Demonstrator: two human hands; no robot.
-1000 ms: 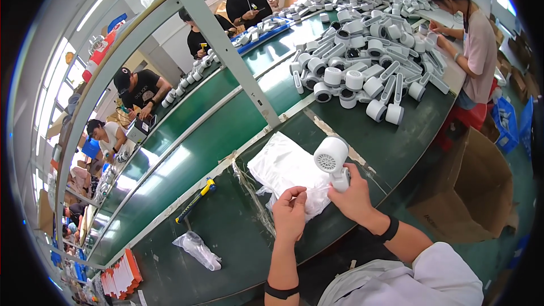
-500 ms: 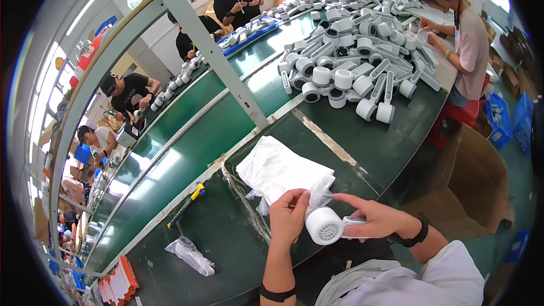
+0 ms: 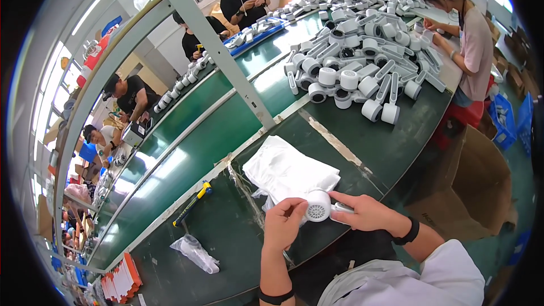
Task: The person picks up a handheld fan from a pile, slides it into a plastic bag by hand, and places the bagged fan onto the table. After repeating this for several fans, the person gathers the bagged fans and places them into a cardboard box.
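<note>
Near the front edge of the bench, a white handheld appliance (image 3: 318,206) with a round vented head faces up toward me. My right hand (image 3: 362,211) is closed round its short handle, the index finger lying along the head. Thumb and fingers of my left hand (image 3: 286,220) are pinched together at the head's left side, seemingly on the edge of a thin plastic bag; the fingertips partly hide it. Just beyond the head lies a stack of white plastic bags (image 3: 289,164), clear and crumpled at its near edge.
A yellow-and-black hand tool (image 3: 192,203) and a clear bag with something white inside (image 3: 195,254) lie to the left. Many similar appliances (image 3: 362,62) are heaped ahead. A cardboard box (image 3: 470,192) stands right. Orange-edged sheets (image 3: 122,279) sit lower left. Several co-workers sit around.
The appliance has moved up and slightly left, over the near edge of the bag stack, and its vented end turned more toward me. My right index finger has drawn in beside the head.
</note>
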